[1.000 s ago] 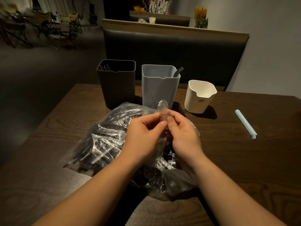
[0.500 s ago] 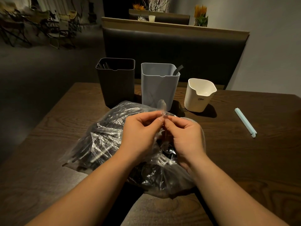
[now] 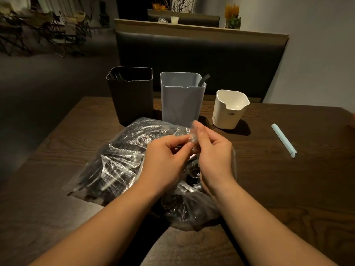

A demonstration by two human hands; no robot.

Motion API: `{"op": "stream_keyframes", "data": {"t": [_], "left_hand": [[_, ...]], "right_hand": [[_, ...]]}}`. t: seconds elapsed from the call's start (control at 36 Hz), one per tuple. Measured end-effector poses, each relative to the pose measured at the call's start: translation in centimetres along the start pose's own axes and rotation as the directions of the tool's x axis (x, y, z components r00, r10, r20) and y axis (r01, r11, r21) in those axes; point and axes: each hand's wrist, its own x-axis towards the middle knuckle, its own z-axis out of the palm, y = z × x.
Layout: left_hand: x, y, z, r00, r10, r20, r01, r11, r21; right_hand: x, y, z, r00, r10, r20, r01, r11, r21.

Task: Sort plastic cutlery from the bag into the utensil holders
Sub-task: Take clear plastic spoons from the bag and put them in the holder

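- Centrally, just above mid-frame, a clear plastic piece [image 3: 193, 131] is held up over the bag; it is blurred, so whether it is a spoon, fork or knife cannot be told.
- The left hand [image 3: 165, 160] pinches its lower part between thumb and forefinger, with the other fingers curled in toward the palm.
- The right hand [image 3: 213, 154] grips the same piece from the other side, thumb and forefinger closed on it and the remaining fingers bent; the fingertips of the two hands nearly meet.
- Beneath both hands lies the bag [image 3: 119, 160], a crumpled clear plastic sack on the table, filled with dark cutlery and spreading toward the lower left of the frame.
- Behind the bag, three holders stand upright in a row across the middle: a black holder [image 3: 132, 96] at the left, a grey holder [image 3: 182, 100] beside it, and a shorter white holder [image 3: 228, 110] at the right, set apart from the grey one.
- Dark cutlery [image 3: 115, 74] shows inside the black holder's left corner.
- A black fork [image 3: 204, 78] leans out of the grey holder's right corner, tines up.
- The white holder bears small dark lettering on its front.
- At the right of the frame, a light blue stick [image 3: 284, 140] lies flat on the dark wooden table [image 3: 288, 189], well apart from the holders.
- Beyond the table stands a dark padded bench [image 3: 201, 60] with a wooden top rail.
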Motion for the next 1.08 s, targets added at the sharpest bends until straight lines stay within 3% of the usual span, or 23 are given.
{"op": "stream_keyframes", "data": {"t": [0.22,0.36,0.44,0.58,0.72,0.83,0.94,1.08], "left_hand": [[0.1,-0.6,0.0,0.999,0.006,-0.045,-0.007,1.0,-0.021],[0.2,-0.7,-0.5,0.988,0.128,-0.088,-0.113,0.98,0.162],[0.2,-0.6,-0.7,0.969,0.238,-0.071,-0.2,0.919,0.339],[0.2,-0.9,-0.5,0.937,0.347,-0.029,-0.294,0.834,0.467],[0.0,-1.1,-0.3,0.964,0.265,0.008,-0.254,0.917,0.309],[-0.1,-0.8,-0.3,0.998,0.07,0.0,-0.07,0.987,0.143],[0.1,-0.2,-0.6,1.0,0.003,0.005,-0.003,0.998,0.057],[0.1,0.0,-0.6,1.0,-0.021,-0.003,0.021,0.999,0.032]], "right_hand": [[0.0,-0.1,-0.3,1.0,0.011,0.029,-0.014,0.994,0.113],[0.4,-1.2,-1.0,0.991,-0.057,0.124,0.057,0.998,0.005],[0.4,-1.6,-1.1,0.979,-0.089,0.182,0.105,0.991,-0.079],[0.4,-1.8,-1.2,0.979,-0.163,0.123,0.181,0.971,-0.156],[0.9,-1.6,-1.5,0.989,-0.135,0.059,0.141,0.983,-0.115],[1.3,-1.7,-1.6,0.997,-0.076,-0.013,0.076,0.997,0.006],[1.8,-1.9,-2.0,0.995,-0.055,-0.086,0.064,0.993,0.103],[1.9,-1.9,-2.2,0.993,-0.061,-0.098,0.07,0.994,0.086]]}}
